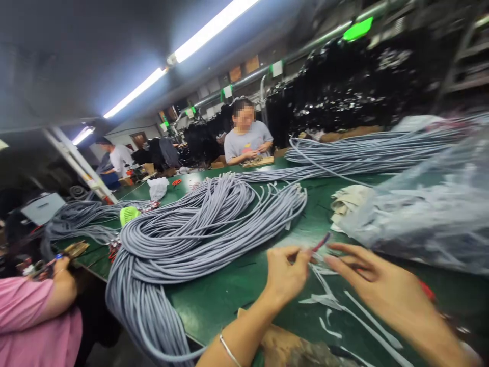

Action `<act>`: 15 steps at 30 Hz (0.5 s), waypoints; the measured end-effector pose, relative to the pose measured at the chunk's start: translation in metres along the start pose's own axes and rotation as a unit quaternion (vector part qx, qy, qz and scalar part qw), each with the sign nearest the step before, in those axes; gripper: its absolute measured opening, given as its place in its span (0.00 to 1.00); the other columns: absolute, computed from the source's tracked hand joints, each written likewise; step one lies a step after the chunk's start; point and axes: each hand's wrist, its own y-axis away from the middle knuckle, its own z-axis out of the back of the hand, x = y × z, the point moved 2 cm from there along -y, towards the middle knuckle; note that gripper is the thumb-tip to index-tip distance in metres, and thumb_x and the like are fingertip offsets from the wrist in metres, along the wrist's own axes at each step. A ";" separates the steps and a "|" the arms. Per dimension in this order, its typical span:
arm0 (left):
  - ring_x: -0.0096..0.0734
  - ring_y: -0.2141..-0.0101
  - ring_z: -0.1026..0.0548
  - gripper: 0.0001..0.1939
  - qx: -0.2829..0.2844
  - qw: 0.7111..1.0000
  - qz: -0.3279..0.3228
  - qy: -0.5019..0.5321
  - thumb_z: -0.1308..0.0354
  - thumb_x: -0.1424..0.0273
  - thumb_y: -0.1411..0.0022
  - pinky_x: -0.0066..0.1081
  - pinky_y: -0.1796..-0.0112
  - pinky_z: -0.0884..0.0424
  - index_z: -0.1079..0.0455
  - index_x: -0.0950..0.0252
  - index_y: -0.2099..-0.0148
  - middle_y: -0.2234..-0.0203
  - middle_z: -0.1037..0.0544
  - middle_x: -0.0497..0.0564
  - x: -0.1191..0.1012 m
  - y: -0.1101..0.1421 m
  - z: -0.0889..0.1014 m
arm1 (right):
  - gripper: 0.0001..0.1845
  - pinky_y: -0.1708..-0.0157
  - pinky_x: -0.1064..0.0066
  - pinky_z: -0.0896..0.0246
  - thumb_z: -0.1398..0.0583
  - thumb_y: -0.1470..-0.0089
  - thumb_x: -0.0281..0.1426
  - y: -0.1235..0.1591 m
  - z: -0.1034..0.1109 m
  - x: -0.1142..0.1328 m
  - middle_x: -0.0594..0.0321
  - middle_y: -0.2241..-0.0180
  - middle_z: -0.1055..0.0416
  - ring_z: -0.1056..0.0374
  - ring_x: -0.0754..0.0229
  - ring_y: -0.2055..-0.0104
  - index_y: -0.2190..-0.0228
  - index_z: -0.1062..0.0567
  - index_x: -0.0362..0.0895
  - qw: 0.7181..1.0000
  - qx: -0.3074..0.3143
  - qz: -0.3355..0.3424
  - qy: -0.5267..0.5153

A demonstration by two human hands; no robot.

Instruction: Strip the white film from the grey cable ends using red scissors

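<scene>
The coil (214,257) of grey cable lies across the green table (214,306), its near loops hanging over the edge. Just right of the coil, the left hand (288,270) pinches a thin reddish-purple wire (321,242) between thumb and fingers — a firm-looking grip, with the wire's tip pointing up and away. A bangle (228,350) circles that wrist.

Further right of the coil, the right hand (378,290) reaches toward the wire, its fingers loosely curved and thumb and forefinger near the tip; it is blurred, and I cannot tell whether it holds anything. Under both hands, right of the coil, white strips (328,302) are scattered; cardboard (278,339) sits nearer the wearer.

Well right of the coil is a big clear bag (428,214) with pale contents, a cream cloth (349,201) touching its side. Behind the coil runs a second bundle (344,153) of grey cable, and a co-worker in a grey shirt (248,140) sits beyond, hands together over the work. Also behind the coil are red scissors (176,182) and a small white bag (158,188). A lime-green thing (129,215) stands at the coil's left — and, nearer on that side, a pink sleeve (26,298) shows.
</scene>
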 end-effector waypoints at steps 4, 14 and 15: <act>0.22 0.84 0.41 0.23 0.007 0.999 0.016 0.027 0.50 0.58 0.38 0.25 0.80 0.43 0.25 0.72 0.72 0.87 0.36 0.44 0.002 0.000 -0.002 | 0.18 0.88 0.77 0.39 0.47 0.43 0.34 -0.003 -0.007 0.018 0.65 0.83 0.24 0.29 0.60 0.85 0.80 0.24 0.47 0.998 0.055 0.022 -0.024; 0.40 0.67 0.22 0.12 0.057 0.995 -0.006 -0.082 0.43 0.75 0.45 0.34 0.64 0.26 0.21 0.71 0.60 0.66 0.17 0.57 0.007 -0.002 0.001 | 0.17 0.82 0.74 0.43 0.51 0.43 0.27 0.009 -0.003 0.013 0.65 0.79 0.24 0.29 0.63 0.79 0.74 0.24 0.47 0.984 0.020 0.092 0.150; 0.40 0.68 0.22 0.12 0.065 0.993 -0.018 -0.099 0.43 0.76 0.45 0.34 0.64 0.26 0.21 0.70 0.61 0.66 0.17 0.56 0.007 -0.002 0.001 | 0.19 0.82 0.74 0.45 0.51 0.42 0.26 0.009 -0.003 0.015 0.65 0.80 0.25 0.29 0.63 0.80 0.75 0.24 0.46 0.979 0.011 0.110 0.172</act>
